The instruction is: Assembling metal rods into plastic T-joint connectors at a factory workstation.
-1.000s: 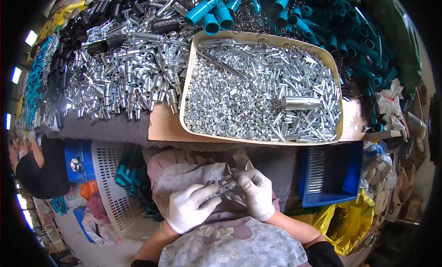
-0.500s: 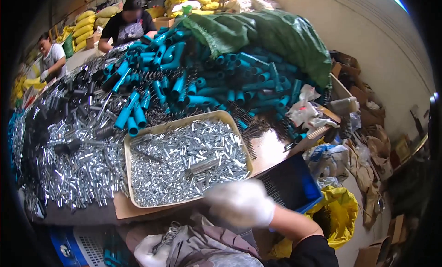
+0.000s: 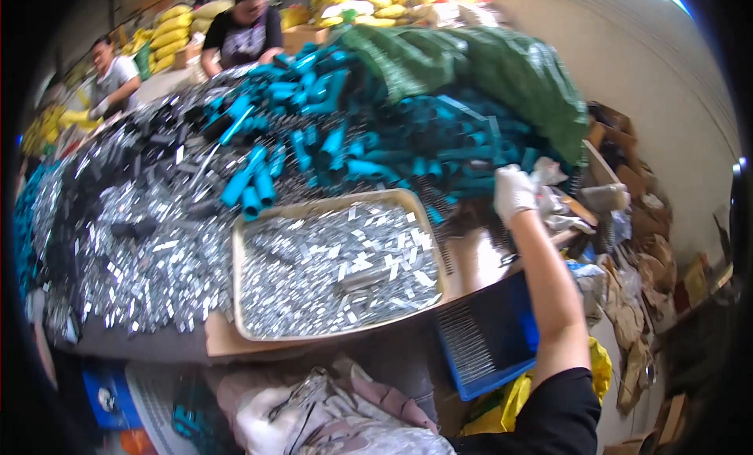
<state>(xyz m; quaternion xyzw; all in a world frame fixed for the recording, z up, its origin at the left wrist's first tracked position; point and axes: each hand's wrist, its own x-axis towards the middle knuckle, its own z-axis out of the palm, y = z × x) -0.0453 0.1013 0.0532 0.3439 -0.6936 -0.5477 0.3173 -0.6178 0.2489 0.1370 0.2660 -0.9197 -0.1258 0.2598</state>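
Head view: your right hand [image 3: 514, 192], in a white glove, is stretched far out to the right edge of the bench, fingers curled at the pile of teal plastic tubes [image 3: 408, 145]; whether it grips one cannot be told. Your left hand [image 3: 263, 425], also gloved, rests low in your lap and grasps a small metal clip assembly [image 3: 302, 392]. Between the hands sits the shallow beige tray [image 3: 239, 251] of bright metal clips. Beyond the right hand lie crumpled white rags [image 3: 557, 196]; below its forearm stands a blue plastic crate [image 3: 502, 337]. Left of the tray spreads a heap of loose silver and black parts [image 3: 125, 235]. Risk: with your arm extended this far, the forearm could catch the tray corner, and pulling one tube could set the stacked tubes sliding.
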